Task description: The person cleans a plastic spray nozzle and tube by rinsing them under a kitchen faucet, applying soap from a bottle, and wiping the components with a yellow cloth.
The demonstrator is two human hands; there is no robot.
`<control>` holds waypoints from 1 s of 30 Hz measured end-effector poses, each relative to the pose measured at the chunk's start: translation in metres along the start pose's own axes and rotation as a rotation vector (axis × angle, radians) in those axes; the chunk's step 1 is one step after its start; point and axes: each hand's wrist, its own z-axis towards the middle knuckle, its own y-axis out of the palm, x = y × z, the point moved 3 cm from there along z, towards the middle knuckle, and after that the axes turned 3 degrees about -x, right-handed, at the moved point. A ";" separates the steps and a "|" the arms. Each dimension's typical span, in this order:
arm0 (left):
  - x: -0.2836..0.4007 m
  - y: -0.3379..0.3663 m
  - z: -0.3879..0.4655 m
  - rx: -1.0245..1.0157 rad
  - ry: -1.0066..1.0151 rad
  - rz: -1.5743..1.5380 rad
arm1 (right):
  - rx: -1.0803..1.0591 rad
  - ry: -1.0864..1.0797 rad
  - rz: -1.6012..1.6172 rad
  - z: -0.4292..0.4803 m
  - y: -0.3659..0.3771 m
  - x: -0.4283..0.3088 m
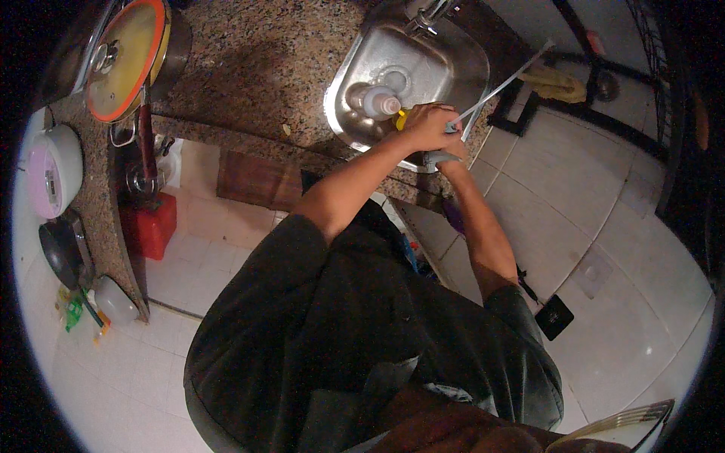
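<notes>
My left hand (pixel 433 125) is closed over what looks like a spray head with a yellow part (pixel 402 119) poking out on its left. A long, thin, pale tube (pixel 504 83) slants up and right from the same grip. Below it, my right hand (pixel 456 150) is close against the left one and mostly hidden, so its hold cannot be made out. A grey band (pixel 440 158) circles the right wrist. Left of the yellow part, a translucent plastic bottle (pixel 376 102) with an uncapped neck stands in the stainless steel sink (pixel 433 54).
A metal faucet (pixel 425 24) rises behind the sink. On the granite counter (pixel 260 68), a pot with an orange-rimmed glass lid (pixel 129 59) sits at left. A lilac-and-white container (pixel 54 170) and a dark pan (pixel 59 252) stand farther left. A red container (pixel 153 226) is below the counter.
</notes>
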 end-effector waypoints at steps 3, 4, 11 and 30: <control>0.006 0.003 0.002 0.007 0.015 -0.057 | 0.039 -0.012 0.036 0.002 0.009 0.017; 0.006 0.003 0.002 0.017 0.002 -0.059 | 0.064 -0.047 0.060 0.004 0.013 0.021; 0.001 0.001 0.001 0.022 0.002 0.056 | -0.089 0.052 0.020 0.000 0.007 0.008; 0.004 -0.001 0.003 -0.054 -0.007 0.044 | 0.100 -0.071 0.142 0.014 0.047 0.051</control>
